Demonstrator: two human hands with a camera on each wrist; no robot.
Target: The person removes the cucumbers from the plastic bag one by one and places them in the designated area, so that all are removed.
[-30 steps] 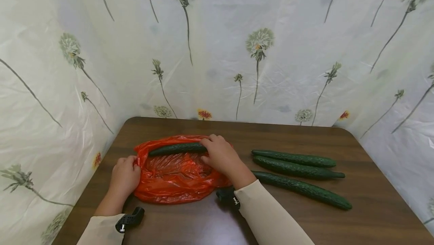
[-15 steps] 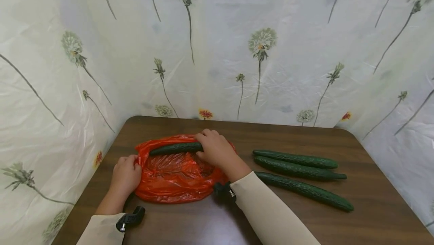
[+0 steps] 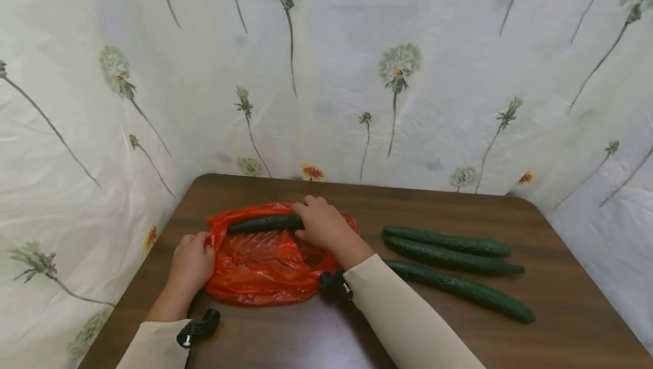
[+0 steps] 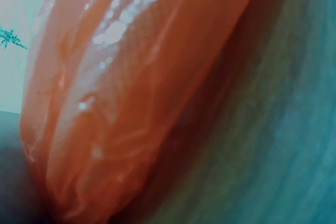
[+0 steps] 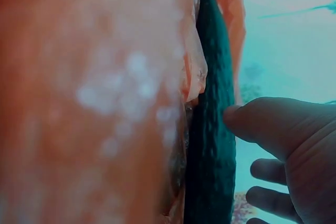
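Observation:
A red plastic bag [image 3: 265,295] lies with its mouth spread on the table. My left hand [image 3: 189,267] pinches its left edge; only the crinkled bag film [image 4: 105,103] fills most of the left wrist view. A cucumber [image 3: 262,223] lies along the far side of the bag's mouth. My right hand [image 3: 323,227] arches over the cucumber's right part and holds it, thumb on the near side. In the right wrist view the thumb [image 5: 241,119] touches the cucumber [image 5: 212,129], while the lower visible fingertips stand apart from it. The index finger's contact is hidden there.
To the right, two cucumbers [image 3: 449,241] [image 3: 454,255] lie side by side, and a third cucumber [image 3: 469,287] lies nearer me, partly behind the right forearm. A curtain [image 3: 331,74] with a dandelion print stands behind the brown table [image 3: 408,199].
My right hand has slid a little left along the cucumber, then stayed there. The left hand keeps its pinch on the bag. The whole head view has shifted slightly.

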